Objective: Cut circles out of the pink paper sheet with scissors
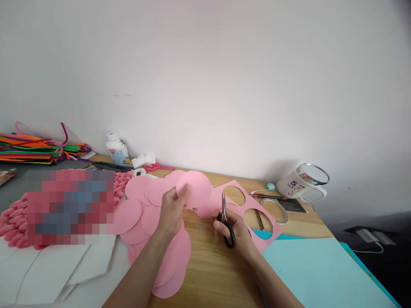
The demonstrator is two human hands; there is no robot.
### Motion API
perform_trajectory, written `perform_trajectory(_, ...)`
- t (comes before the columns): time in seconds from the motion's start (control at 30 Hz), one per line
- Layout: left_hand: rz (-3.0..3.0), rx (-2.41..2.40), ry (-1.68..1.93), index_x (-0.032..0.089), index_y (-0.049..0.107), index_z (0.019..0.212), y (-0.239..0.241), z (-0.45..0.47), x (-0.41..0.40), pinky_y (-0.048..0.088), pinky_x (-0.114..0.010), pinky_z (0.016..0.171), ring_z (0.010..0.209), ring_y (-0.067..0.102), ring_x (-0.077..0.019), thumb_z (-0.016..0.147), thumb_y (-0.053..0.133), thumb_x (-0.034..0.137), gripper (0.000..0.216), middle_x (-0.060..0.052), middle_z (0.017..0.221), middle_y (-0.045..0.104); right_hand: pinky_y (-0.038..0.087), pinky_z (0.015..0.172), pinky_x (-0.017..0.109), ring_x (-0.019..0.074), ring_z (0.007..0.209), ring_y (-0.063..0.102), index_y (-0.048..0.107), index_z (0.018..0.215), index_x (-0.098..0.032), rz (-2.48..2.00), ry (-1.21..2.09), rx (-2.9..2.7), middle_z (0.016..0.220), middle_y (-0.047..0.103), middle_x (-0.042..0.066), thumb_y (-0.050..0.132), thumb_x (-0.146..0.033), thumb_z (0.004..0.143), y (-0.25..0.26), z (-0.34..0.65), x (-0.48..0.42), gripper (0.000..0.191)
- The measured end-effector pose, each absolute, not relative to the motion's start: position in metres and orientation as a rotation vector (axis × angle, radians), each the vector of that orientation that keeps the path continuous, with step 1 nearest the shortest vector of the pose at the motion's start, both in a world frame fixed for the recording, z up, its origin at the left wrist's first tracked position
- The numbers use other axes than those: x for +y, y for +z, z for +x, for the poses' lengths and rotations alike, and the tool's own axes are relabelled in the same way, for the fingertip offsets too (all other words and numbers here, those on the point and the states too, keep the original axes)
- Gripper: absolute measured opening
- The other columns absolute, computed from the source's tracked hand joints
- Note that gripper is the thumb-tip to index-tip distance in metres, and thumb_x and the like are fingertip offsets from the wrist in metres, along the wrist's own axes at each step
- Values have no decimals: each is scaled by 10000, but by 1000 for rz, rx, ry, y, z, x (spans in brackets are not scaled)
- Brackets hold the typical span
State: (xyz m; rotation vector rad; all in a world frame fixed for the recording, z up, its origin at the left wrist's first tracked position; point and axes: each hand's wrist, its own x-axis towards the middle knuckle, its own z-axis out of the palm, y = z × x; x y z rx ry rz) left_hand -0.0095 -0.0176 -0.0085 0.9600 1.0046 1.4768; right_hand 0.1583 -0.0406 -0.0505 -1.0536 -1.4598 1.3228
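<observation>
My left hand [171, 209] pinches the edge of a pink paper circle [195, 192] and holds it up above the wooden table [208, 265]. My right hand [231, 233] grips black-handled scissors [224, 218], blades pointing up beside the circle's right edge. Several cut pink circles [141, 214] lie spread under and left of my left hand. A pink sheet with round holes [247, 205] lies to the right of the scissors.
A white mug [302, 184] lies on its side at the back right, near a tape ring [274, 209]. Light blue sheets [314, 273] cover the front right. White paper [54, 269], pink petals [13, 220], coloured pipe cleaners [35, 149] and a small bottle [117, 149] sit left.
</observation>
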Motion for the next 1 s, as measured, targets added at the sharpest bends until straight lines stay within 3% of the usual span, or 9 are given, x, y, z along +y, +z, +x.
perform_trajectory(0.13,1085,1056,1367,141,620,700,-14,3,-25,437,-253,635,686,535,-149,687,663,263,130,3,669,605,312,504,249,126,554,371,517,686,-189,-1014,1276,-1523,612,446,-20,667,-451,680,-43,157,-43,303)
perform_trajectory(0.33,1214,1128,1092,134,527,563,-15,6,-28,366,-185,461,529,441,-83,646,692,246,216,50,541,461,345,554,255,141,604,400,522,698,-183,-1152,1042,-1382,626,451,-15,636,-392,741,-42,159,-43,242)
perform_trajectory(0.43,1183,1049,967,125,575,694,-13,6,-28,435,-211,420,550,537,-128,674,669,279,181,5,617,551,328,541,244,126,582,391,504,707,-185,-1159,1017,-1286,629,429,-27,632,-367,755,-44,163,-41,228)
perform_trajectory(0.57,1102,995,1071,107,548,975,-10,6,-29,480,-254,358,476,608,-173,748,602,328,321,-37,622,629,369,566,250,132,578,453,519,761,-183,-1068,1136,-1261,608,481,-21,586,-364,798,-44,162,-40,197)
perform_trajectory(0.67,1094,979,1083,101,535,1034,-7,6,-29,508,-260,368,507,648,-198,729,635,314,385,-70,686,674,387,577,252,132,585,473,526,706,-175,-1041,1166,-1274,608,504,-10,592,-352,796,-43,159,-40,209)
perform_trajectory(0.8,1088,967,1009,78,603,955,-6,3,-28,533,-260,405,567,677,-221,714,658,303,334,-103,730,702,392,575,252,133,584,473,521,663,-176,-1034,1177,-1257,603,496,-10,601,-364,783,-40,158,-39,237)
perform_trajectory(1.0,1077,1021,1109,77,674,655,-5,4,-28,528,-262,393,461,645,-199,729,641,279,218,-89,554,690,311,518,236,117,565,362,503,674,-175,-969,1242,-1406,608,426,-24,643,-442,728,-36,157,-42,306)
